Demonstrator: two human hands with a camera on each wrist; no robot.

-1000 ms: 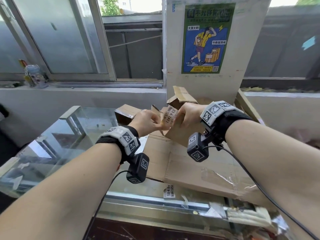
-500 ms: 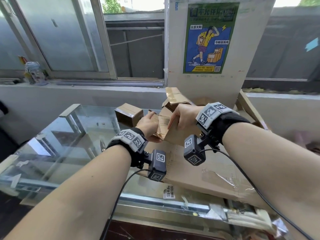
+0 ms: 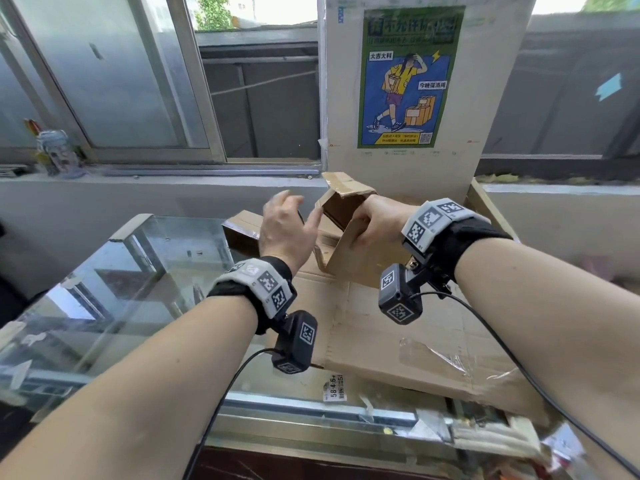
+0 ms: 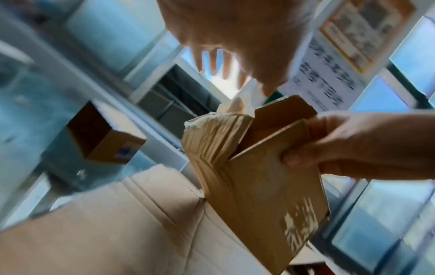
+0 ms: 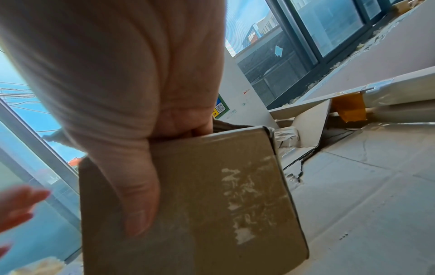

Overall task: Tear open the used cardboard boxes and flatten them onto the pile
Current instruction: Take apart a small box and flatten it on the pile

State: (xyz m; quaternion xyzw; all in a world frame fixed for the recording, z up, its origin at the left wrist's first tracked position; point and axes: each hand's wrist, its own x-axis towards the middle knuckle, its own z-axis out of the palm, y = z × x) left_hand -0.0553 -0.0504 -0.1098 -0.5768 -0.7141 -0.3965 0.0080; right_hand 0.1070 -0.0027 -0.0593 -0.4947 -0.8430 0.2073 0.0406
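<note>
Worktop: glass-topped worktop (image 3: pixel 145 271) under a window, carrying a flattened brown cardboard pile (image 3: pixel 398 327).
Box: small torn brown cardboard box (image 3: pixel 360 251), raised over the pile.
Right hand (image 3: pixel 377 220): grasps the box.
Left hand (image 3: pixel 287 226): released, fingers spread beside it.

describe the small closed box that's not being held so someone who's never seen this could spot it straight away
Start at the glass counter under the window, then find the flattened cardboard pile on its right part. At the pile's far left edge, behind the left hand, sits the small brown box. Unlike the torn box gripped by the right hand, it keeps its box shape and nobody touches it.
</note>
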